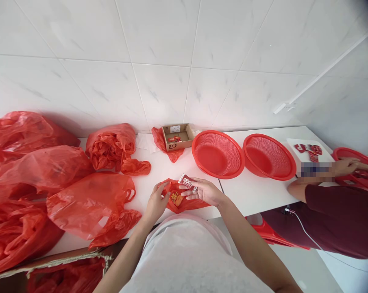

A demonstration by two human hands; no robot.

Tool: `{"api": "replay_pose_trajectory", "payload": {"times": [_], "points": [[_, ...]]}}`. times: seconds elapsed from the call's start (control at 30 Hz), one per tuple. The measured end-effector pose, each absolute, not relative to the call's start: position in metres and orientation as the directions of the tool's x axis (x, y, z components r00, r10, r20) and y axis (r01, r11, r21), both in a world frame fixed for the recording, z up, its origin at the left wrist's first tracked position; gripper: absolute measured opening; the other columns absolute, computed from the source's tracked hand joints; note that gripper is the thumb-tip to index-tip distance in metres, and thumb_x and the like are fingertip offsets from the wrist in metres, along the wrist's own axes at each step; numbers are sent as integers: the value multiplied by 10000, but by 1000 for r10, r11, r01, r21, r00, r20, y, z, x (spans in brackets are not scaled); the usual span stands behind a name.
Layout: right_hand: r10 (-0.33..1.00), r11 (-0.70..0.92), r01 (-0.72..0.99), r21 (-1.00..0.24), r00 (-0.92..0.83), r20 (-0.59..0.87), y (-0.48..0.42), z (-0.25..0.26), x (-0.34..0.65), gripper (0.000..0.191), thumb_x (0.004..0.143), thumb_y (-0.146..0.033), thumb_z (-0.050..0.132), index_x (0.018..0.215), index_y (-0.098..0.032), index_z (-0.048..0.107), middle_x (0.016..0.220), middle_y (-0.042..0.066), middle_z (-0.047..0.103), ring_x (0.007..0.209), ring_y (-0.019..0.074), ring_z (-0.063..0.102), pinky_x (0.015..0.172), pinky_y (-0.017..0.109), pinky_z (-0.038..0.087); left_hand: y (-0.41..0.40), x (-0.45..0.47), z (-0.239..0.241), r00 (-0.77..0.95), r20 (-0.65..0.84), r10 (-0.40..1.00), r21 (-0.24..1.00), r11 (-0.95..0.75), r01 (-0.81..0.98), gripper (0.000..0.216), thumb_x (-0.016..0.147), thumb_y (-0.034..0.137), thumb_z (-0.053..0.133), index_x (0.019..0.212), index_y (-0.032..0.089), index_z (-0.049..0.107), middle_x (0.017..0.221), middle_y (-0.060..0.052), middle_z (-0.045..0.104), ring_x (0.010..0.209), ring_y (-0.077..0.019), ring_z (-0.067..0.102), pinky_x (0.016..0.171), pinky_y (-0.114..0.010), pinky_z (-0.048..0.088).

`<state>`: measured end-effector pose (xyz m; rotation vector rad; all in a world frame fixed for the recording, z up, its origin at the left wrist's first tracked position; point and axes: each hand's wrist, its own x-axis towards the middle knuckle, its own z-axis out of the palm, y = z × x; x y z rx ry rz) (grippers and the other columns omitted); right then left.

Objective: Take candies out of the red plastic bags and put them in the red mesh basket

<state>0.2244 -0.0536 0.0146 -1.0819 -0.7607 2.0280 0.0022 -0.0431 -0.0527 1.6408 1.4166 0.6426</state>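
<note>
My right hand (207, 191) pinches a small dark-red packet (187, 182) with white patterned ends and pale round marks. It holds the packet over a small red plastic bag (199, 204) that lies at the table's front edge. Inside the bag's mouth sits a yellow-orange packet (176, 198). On the bag's left side, my left hand (155, 202) has its thumb and fingers curled at the rim, gripping the thin plastic. Its fingertips are partly covered by the bag.
Filled red bags (89, 203) crowd the left. A cardboard box (178, 138) with red packets and two red baskets (218, 156), (269, 158) stand behind. At right, a co-worker's arms (339, 169) reach toward another basket (342, 154) beside a white board (296, 147) bearing packets. An open carton (22, 280) is below left.
</note>
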Motion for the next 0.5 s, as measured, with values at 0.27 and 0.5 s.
{"api": "replay_pose_trajectory", "payload": {"times": [0.27,0.5], "points": [[807,-546,-223,-808,-399,-435,-58,20,219,393,888,-431,565,1176,-170,622,1123,132,691,885,212,713,767,320,570,-47,5,-23,156,29,987,848,-107,519,265,894,388,491,958,234,697,1267,-98,526,1204,-251,479,971,-409,414],[842,-412,-69,-909,-410,-351,-64,40,212,370,865,-455,585,1089,-168,652,976,80,716,868,204,698,769,338,565,-44,14,13,258,-130,958,975,75,211,299,866,465,539,873,180,629,837,-31,666,730,-150,580,676,-264,441]]}}
